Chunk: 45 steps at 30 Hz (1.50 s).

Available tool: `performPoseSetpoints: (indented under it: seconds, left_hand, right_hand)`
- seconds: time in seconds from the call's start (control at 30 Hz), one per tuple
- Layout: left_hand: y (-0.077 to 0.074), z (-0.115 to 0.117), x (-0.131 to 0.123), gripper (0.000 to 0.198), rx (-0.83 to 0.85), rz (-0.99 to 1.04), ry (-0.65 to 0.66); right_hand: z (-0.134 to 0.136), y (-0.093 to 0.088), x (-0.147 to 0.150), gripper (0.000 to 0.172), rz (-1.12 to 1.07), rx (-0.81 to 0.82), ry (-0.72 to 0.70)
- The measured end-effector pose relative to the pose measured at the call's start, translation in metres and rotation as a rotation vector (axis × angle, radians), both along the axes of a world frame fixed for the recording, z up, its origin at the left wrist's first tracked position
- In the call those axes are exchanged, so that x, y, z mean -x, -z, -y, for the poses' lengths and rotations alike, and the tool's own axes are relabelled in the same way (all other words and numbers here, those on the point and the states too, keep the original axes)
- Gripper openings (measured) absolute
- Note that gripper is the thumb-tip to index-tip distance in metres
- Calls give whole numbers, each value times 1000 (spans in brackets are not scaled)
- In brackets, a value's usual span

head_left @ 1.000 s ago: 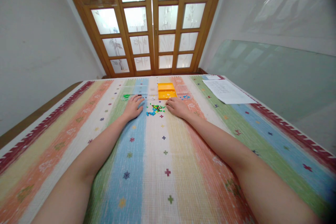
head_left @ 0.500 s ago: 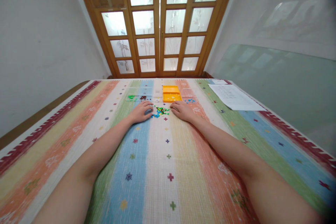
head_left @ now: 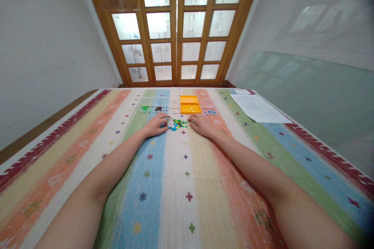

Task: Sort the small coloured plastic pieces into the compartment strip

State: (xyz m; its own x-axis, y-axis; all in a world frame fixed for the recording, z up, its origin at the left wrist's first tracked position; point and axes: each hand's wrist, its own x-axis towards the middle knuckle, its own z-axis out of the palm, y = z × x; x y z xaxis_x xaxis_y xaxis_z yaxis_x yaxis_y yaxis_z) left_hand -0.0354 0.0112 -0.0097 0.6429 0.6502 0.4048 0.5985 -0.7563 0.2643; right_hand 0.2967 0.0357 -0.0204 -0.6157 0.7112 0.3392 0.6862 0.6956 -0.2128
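A small mixed pile of green, blue, yellow and dark brown pieces point(head_left: 179, 123) lies on the striped tablecloth between my hands. My left hand point(head_left: 157, 124) rests at its left edge, thumb and fingers apart and curved toward the pieces. On the other side, my right hand point(head_left: 200, 125) lies low on the cloth, its fingers loosely bent and apart with the tips beside the pile. Nothing shows in either hand. The pieces are too small to tell their exact kind.
Beyond my hands stands a yellow box point(head_left: 191, 112) with a few pale pieces. Left of it, clear compartments hold green pieces point(head_left: 146, 108) and dark brown pieces point(head_left: 158, 109). Blue pieces point(head_left: 209, 113) sit to its right. Printed paper sheets point(head_left: 260, 109) lie at the far right.
The view has shifted very slightly. Both hands stay beside the pile, with only small finger movement.
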Motion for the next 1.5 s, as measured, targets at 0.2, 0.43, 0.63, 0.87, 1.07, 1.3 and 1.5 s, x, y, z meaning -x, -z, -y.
performPoseSetpoints:
  seconds: [0.2, 0.43, 0.63, 0.87, 1.07, 1.3, 1.5]
  left_hand:
    - [6, -7, 1, 12, 14, 29, -20]
    - [9, -7, 1, 17, 63, -1, -113]
    - [7, -3, -4, 20, 105, 12, -111]
    - [3, 5, -15, 19, 81, 19, -35]
    - [0, 6, -15, 13, 58, 26, -27]
    - [1, 3, -14, 14, 112, 150, -161]
    - [7, -7, -4, 12, 244, 398, -376]
  right_hand:
    - [-3, 3, -1, 24, -9, -14, -15]
    - [3, -2, 5, 25, -21, -48, -63]
    - [28, -13, 27, 29, -52, -114, -174]
    - [36, -13, 34, 31, -77, -118, -253]
    - [32, -9, 33, 31, -78, -109, -250]
    - [31, -6, 34, 31, -99, -99, -256]
    - [30, -5, 32, 31, -103, -78, -249]
